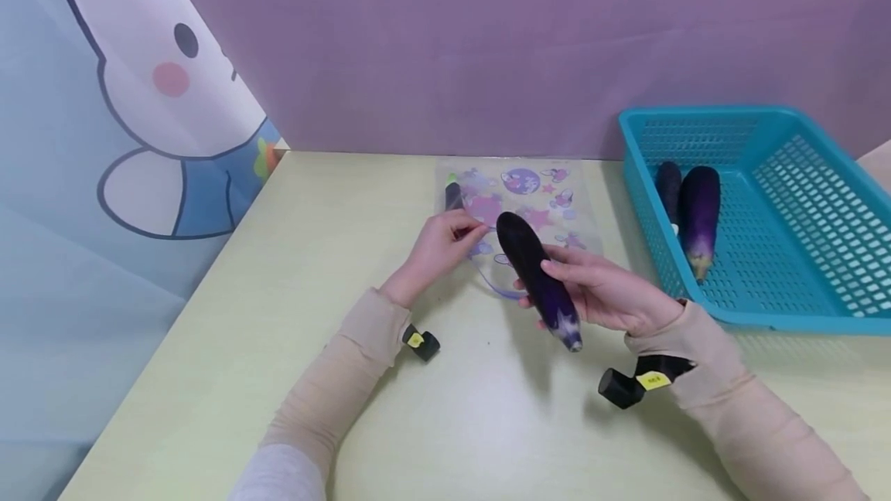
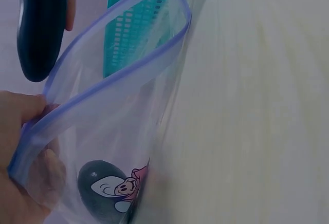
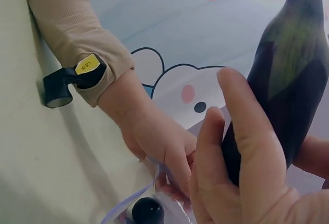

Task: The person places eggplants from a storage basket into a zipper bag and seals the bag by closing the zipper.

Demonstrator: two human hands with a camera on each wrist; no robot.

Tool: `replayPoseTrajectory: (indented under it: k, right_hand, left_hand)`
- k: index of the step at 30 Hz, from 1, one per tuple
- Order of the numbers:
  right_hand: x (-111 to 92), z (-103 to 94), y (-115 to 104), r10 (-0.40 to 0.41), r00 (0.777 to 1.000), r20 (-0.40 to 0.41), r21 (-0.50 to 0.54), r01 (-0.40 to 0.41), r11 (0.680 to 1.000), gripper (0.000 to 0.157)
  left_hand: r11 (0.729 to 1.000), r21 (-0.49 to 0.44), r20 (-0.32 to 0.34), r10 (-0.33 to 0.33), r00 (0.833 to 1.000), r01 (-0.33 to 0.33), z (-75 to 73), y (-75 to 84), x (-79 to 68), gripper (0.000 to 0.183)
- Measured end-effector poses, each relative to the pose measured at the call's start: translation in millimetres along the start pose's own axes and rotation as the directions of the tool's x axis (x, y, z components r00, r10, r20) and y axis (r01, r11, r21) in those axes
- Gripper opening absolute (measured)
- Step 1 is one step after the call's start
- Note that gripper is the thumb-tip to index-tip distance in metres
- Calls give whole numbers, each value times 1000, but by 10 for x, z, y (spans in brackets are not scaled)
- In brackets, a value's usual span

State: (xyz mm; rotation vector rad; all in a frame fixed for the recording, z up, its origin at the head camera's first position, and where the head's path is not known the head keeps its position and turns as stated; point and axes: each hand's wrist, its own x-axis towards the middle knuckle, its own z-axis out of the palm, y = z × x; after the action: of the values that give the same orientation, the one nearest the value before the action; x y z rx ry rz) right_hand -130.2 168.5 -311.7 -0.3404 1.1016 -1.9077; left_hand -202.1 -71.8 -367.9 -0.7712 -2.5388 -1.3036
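My right hand [image 1: 599, 288] grips a dark purple eggplant [image 1: 536, 277] around its middle, tilted, with its blunt end toward the far left. Beside it my left hand [image 1: 445, 242] pinches the rim of a clear zip bag [image 1: 585, 211] printed with purple and pink figures. In the left wrist view the bag's purple-edged mouth [image 2: 118, 75] gapes, and the held eggplant [image 2: 41, 34] hangs at its rim. Another eggplant [image 2: 100, 190] lies inside the bag, partly behind a printed figure; in the head view the left hand covers much of it.
A teal basket [image 1: 629, 176] stands at the right with two eggplants in it, one long and purple [image 1: 699, 211], the other darker [image 1: 668, 188]. Behind the pale table [image 1: 362, 199] hangs a purple backdrop [image 1: 445, 45]. A blue cartoon-printed cloth [image 1: 56, 292] is at the left.
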Motion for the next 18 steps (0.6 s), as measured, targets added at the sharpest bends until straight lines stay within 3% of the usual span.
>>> replayPoseTrajectory:
  k: [6, 18]
  right_hand:
    - [-9, -46, 40, 34, 998, 44, 13, -35, 999, 72]
    - [64, -70, 117, 60, 998, -22, -39, -60, 997, 70]
  left_hand:
    - [1000, -8, -2, -10, 1000, 10, -6, 10, 5, 16]
    - [1000, 3, -3, -15, 1000, 15, 14, -2, 21, 16]
